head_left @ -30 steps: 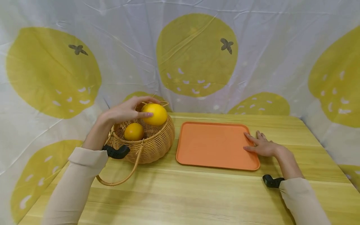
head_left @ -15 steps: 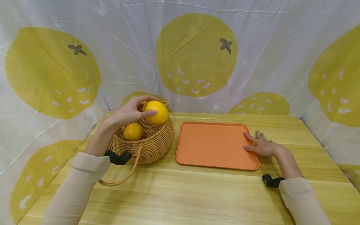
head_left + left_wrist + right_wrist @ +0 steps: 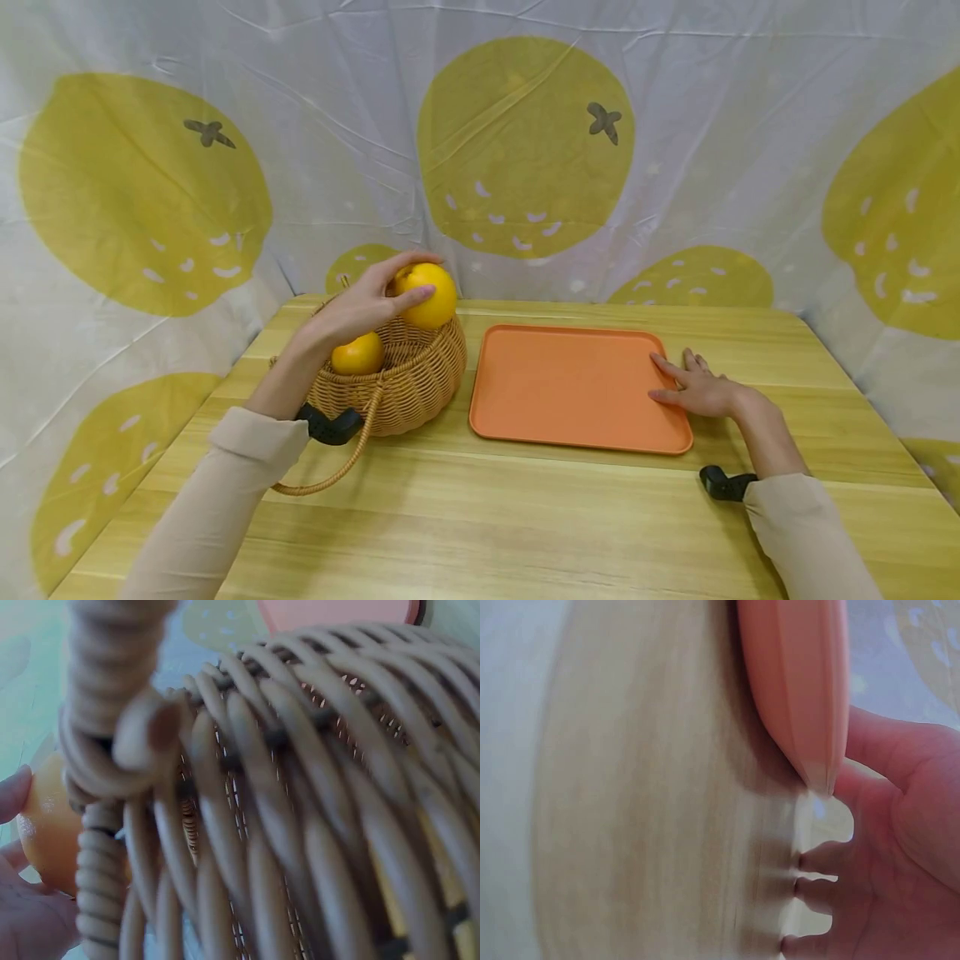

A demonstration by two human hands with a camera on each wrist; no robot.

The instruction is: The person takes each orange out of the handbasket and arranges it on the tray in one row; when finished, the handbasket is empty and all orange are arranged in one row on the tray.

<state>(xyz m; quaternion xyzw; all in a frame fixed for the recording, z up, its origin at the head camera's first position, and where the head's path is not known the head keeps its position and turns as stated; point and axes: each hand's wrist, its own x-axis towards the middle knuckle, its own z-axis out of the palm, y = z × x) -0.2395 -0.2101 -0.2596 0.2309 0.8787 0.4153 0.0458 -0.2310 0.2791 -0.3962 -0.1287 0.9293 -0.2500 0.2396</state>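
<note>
My left hand (image 3: 358,310) grips an orange (image 3: 437,302) from its left side, thumb on the near face. The fruit hangs over the right part of a round wicker basket (image 3: 408,392). A second orange (image 3: 357,357) lies inside the basket, partly covered by my wrist. Close basket weave fills most of the left wrist view, with the held orange (image 3: 46,829) at its left edge. At the right, my right hand (image 3: 703,392) rests with spread fingers on the edge of an orange tray (image 3: 570,387). Several of its fingertips touch the table in the right wrist view.
The basket's handle (image 3: 330,483) hangs down over the front onto the wooden table (image 3: 510,525). The tray lies flat just right of the basket. A lemon-print curtain (image 3: 360,167) closes off the back and both sides.
My left hand has moved right and slightly up with the orange. Its wrist now covers part of the other orange. My right hand and the tray have stayed put.
</note>
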